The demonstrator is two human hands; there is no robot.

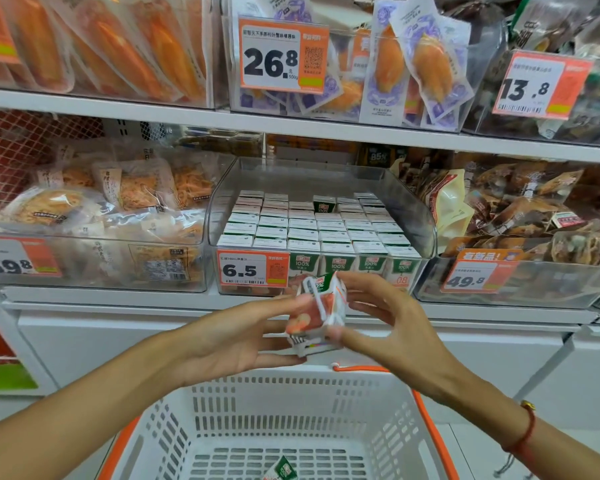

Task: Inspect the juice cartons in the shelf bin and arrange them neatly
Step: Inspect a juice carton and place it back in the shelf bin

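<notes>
Both hands are holding one small juice carton [315,315] in front of the shelf, above the basket. The left hand [236,337] is cradling it from 9 o'clock with fairly straight fingers under and along its side, while the right hand [383,318] is pinching it from 3 o'clock, thumb and fingertips curled onto its top and bottom edges. The carton is sitting tilted, its red fruit picture facing the camera.

At 12 o'clock from the carton, the clear shelf bin [426,233] is holding tight rows of juice cartons [312,225] with their white tops up; one carton [324,203] near the back is standing higher than the rest, showing its green face. An orange price tag [253,269] reading 6.5 is hanging on the bin's front left.

At 6 o'clock, a white shopping basket [388,403] with orange handles is holding a single green carton [284,470] on its floor.

At 9 o'clock of the bin, a clear bin of bagged pale snacks [118,202] is sitting; at 3 o'clock, one of brown packets [520,209]. The white shelf [118,110] overhead is carrying orange and purple packs [406,60].
</notes>
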